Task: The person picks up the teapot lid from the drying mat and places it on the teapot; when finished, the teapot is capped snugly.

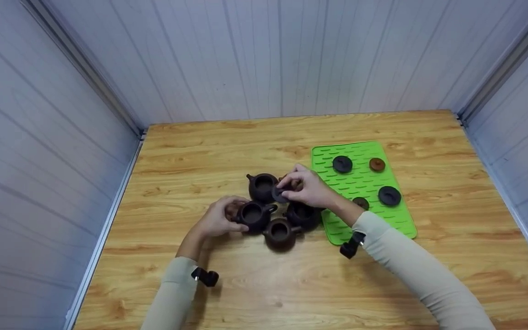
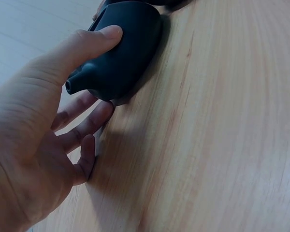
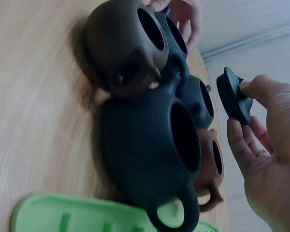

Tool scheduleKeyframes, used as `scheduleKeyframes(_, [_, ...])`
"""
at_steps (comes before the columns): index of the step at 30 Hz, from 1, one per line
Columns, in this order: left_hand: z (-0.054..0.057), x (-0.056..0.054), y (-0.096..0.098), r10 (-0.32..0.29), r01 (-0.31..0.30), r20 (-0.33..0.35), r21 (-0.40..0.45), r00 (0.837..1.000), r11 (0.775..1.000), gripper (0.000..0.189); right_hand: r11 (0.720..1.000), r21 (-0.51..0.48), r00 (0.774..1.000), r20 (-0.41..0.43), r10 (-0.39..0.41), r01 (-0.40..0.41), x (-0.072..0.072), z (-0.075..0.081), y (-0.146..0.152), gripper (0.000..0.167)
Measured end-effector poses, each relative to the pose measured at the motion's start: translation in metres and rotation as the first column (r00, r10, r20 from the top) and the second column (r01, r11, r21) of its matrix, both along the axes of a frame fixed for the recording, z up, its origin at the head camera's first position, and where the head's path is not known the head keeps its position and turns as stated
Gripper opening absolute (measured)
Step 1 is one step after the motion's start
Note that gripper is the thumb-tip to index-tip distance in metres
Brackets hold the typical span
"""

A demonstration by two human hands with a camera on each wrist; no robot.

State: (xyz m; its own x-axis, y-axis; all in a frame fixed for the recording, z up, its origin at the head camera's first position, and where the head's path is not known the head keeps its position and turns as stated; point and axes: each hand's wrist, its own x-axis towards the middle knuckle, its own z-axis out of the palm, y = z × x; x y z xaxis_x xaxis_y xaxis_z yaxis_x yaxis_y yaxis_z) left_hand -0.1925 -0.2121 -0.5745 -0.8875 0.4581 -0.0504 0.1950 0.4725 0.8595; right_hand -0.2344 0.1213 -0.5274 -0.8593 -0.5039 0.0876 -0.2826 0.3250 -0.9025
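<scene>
My left hand (image 1: 218, 217) holds a dark teapot (image 1: 255, 225) without a lid, from the spout side. In the left wrist view the thumb lies on the wall of this teapot (image 2: 133, 50) and the fingers reach round its far side. My right hand (image 1: 310, 189) pinches a dark round lid (image 3: 230, 96) by thumb and fingertips, above the group of pots. Close around stand a dark teapot (image 1: 257, 191) behind, a large dark teapot (image 3: 130, 145) to the right, and a brown teapot (image 1: 280, 243) in front. A reddish-brown teapot (image 3: 210, 166) is mostly hidden by my right hand in the head view.
A green ridged mat (image 1: 351, 183) lies right of the pots. On it are a dark lid (image 1: 342, 164), a small orange-brown lid (image 1: 377, 164), another dark lid (image 1: 389, 196) and a brown lid (image 1: 360, 203) beside my right wrist. Pale panel walls (image 1: 255, 59) enclose the wooden table (image 1: 273, 284).
</scene>
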Motion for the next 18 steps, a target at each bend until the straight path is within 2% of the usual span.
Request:
scheduleKeyframes(6, [0.001, 0.001, 0.001, 0.011, -0.011, 0.036, -0.003, 0.999, 1.0, 0.07, 0.999, 0.011, 0.999, 0.007, 0.041, -0.041, 0.003, -0.001, -0.017, 0.021])
scheduleKeyframes(13, [0.002, 0.0, 0.001, 0.004, -0.004, 0.005, -0.011, 1.0, 1.0, 0.069, 0.995, 0.016, 0.993, -0.065, 0.098, -0.097, 0.008, 0.003, -0.035, 0.019])
scheduleKeyframes(18, [0.001, -0.001, 0.0, -0.004, 0.004, -0.007, -0.016, 1.0, 1.0, 0.07, 0.992, 0.034, 0.989, -0.078, 0.125, -0.123, 0.011, 0.005, -0.043, 0.021])
